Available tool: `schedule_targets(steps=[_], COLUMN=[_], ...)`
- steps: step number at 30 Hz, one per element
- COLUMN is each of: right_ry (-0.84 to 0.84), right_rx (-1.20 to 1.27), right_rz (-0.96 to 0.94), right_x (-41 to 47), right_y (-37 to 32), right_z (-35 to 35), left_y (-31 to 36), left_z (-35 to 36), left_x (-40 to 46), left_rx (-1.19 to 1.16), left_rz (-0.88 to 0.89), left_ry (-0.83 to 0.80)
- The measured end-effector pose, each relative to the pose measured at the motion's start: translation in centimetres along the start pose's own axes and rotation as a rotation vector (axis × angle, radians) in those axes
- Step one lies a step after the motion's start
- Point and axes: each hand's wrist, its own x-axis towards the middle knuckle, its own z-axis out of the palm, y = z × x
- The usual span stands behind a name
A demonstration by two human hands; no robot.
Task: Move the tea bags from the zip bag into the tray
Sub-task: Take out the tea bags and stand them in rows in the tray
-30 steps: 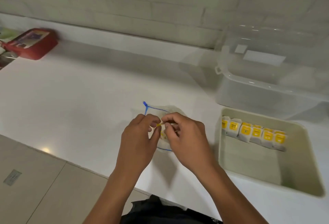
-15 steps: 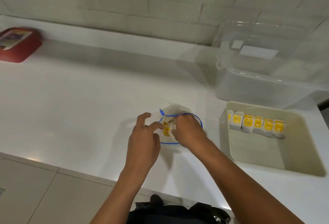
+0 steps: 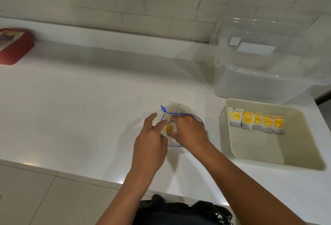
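Zip bag (image 3: 179,110): clear, crinkled plastic, blue zip rim, on glossy white table (image 3: 89,108).
My right hand (image 3: 188,131): inside bag mouth, fingers curled on a yellow-tagged tea bag (image 3: 168,128).
My left hand (image 3: 152,139): fingers loosely extended against bag rim.
Tray (image 3: 227,144): cream rectangular plastic, row of tea bags (image 3: 256,122) along far wall.

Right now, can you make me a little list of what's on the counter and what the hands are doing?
zip bag: clear with a blue zip, lying open on the white counter
tea bag in bag: one yellow tag shows between the hands
right hand: reaching into the bag; whether it grips anything is hidden
left hand: at the bag's left edge, fingers relaxed
tray: beige, right of the bag, a row of yellow-tagged tea bags along its far wall
behind tray: clear lidded bin
far left: red container
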Motion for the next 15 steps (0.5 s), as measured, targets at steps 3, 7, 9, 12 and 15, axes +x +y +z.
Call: schedule_targets(steps=[3, 7, 9, 12, 15], right_ry=[0.038, -0.006, 0.003, -0.007, -0.010], right_rx=[-0.024, 0.142, 0.318, 0.521, 0.621], right_rz=[0.000, 0.020, 0.039, 0.028, 0.031], right_x=[0.0, -0.3, -0.8, -1.7, -2.3], right_y=[-0.1, 0.9, 1.4, 1.9, 2.3], right_z=[0.0, -1.4, -2.4, -3.7, -4.1], left_y=[0.1, 0.2, 0.1, 0.2, 0.3], left_z=[0.0, 0.1, 0.2, 0.4, 0.6], left_x=[0.4, 0.5, 0.6, 0.8, 0.9], left_rx=[-0.049, -0.047, -0.046, -0.020, -0.010], left_rz=[-0.004, 0.008, 0.023, 0.042, 0.054], left_ry=[0.025, 0.041, 0.015, -0.035, -0.052])
